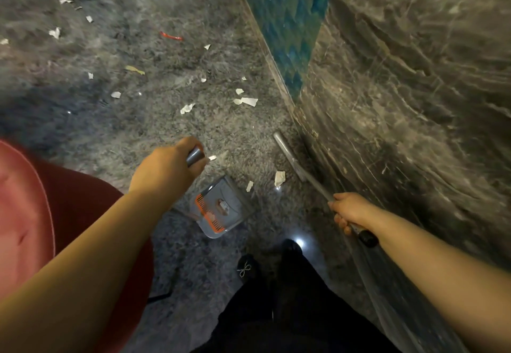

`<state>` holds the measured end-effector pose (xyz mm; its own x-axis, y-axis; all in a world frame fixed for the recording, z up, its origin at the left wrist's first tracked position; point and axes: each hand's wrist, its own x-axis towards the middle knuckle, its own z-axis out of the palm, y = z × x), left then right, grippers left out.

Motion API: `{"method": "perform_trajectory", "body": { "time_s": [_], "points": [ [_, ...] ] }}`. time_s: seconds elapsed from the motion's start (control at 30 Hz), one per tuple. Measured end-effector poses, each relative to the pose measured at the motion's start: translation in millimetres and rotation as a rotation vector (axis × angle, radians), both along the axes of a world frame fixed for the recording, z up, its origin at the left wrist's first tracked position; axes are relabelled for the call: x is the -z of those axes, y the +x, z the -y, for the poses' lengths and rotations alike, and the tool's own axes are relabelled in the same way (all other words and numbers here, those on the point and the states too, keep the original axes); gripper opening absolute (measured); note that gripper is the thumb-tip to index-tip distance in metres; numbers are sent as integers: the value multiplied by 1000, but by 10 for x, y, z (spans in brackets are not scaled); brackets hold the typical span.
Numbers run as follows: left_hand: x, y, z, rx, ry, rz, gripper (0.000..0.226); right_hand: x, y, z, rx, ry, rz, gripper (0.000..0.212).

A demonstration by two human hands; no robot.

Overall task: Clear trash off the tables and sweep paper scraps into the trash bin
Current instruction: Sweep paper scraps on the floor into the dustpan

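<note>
Forearms frame the lower view; below them stand dark trousers and shoes (276,264) on the speckled floor (116,120). Left hand (166,167): fingers curled round the grey dustpan handle (195,156), the dustpan (221,208) resting on the floor just ahead of the feet, a few bits already inside. Right hand (349,210): fingers wrapped round the broom shaft (318,184), whose grey broom head (287,153) lies close along the foot of the marble wall (401,103).

Paper scraps: two pieces (279,178) lie between broom head and dustpan; many more (246,101) are scattered farther up the floor, with a red wrapper (171,36) and a yellowish piece (135,70) among them. No trash bin is in view.

Likely faults: a fast stroke would probably flick light scraps past or over the pan lip; a pan tilted off the floor would let paper slide beneath; lifting it steeply could spill the contents.

Clearance: the wall bounds the right side closely, so the broom has room to sweep leftward only. A red rounded seat (25,214) crowds the left arm. Open floor lies ahead.
</note>
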<state>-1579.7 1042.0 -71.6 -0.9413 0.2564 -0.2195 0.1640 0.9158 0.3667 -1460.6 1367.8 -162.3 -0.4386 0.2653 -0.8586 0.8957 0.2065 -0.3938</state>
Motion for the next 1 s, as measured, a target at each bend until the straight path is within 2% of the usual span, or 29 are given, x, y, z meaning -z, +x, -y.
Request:
{"method": "perform_trajectory", "body": {
  "time_s": [0.1, 0.23, 0.4, 0.6, 0.73, 0.83, 1.0],
  "points": [
    [60, -132, -52, 25, -30, -42, 22, 119, -256, 0, -29, 3, 22, 37],
    [90, -240, -90, 4, -58, -61, 27, 335, -506, 26, -213, 56, 111, 40],
    [124, -292, -105, 14, -64, -91, 26, 332, -626, 60, -382, -4, 200, 38],
    [115, -337, -174, 33, -22, 11, 21, 272, -504, 260, -260, -173, 222, 45],
    [92, -373, -174, 35, 27, 108, 18, 225, -493, 373, -231, -312, 284, 39],
    [79, -384, -65, 5, 17, 137, 13, 136, -471, 476, -283, -317, 266, 38],
    [56, -308, 198, -101, 3, 57, 18, -7, -580, 526, -269, -241, 198, 42]
  ]
}}
